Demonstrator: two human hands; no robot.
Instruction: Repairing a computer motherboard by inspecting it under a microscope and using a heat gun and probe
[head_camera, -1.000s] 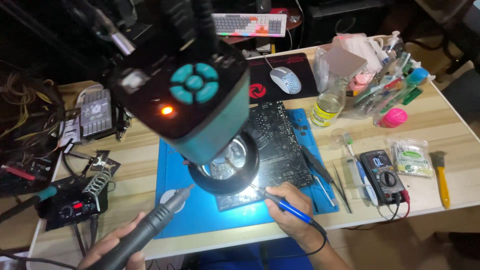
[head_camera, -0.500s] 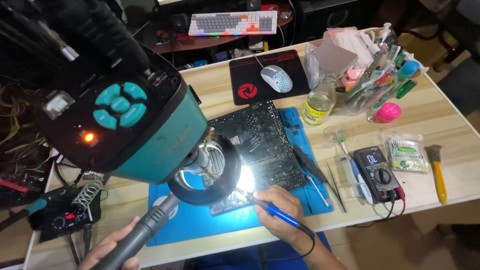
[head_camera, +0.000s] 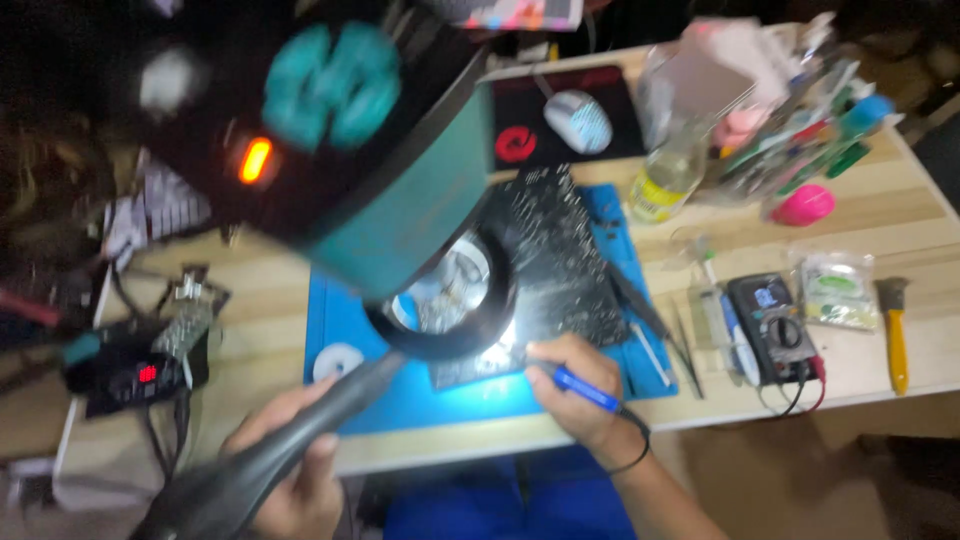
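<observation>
A cluttered wooden workbench (head_camera: 900, 230) carries a blue mat (head_camera: 480, 400). On it, under the microscope head (head_camera: 340, 150), lies the stiff, fragile circuit board (head_camera: 560, 270). Left hand (head_camera: 290, 470) grips the hot-air handle (head_camera: 270, 460); right hand (head_camera: 575, 395) pinches a blue pen tool (head_camera: 585, 388) at the board's near edge.

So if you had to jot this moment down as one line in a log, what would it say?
left hand: grips grey hot-air wand | right hand: holds blue tool at circuit board | blue mat under lit microscope
</observation>
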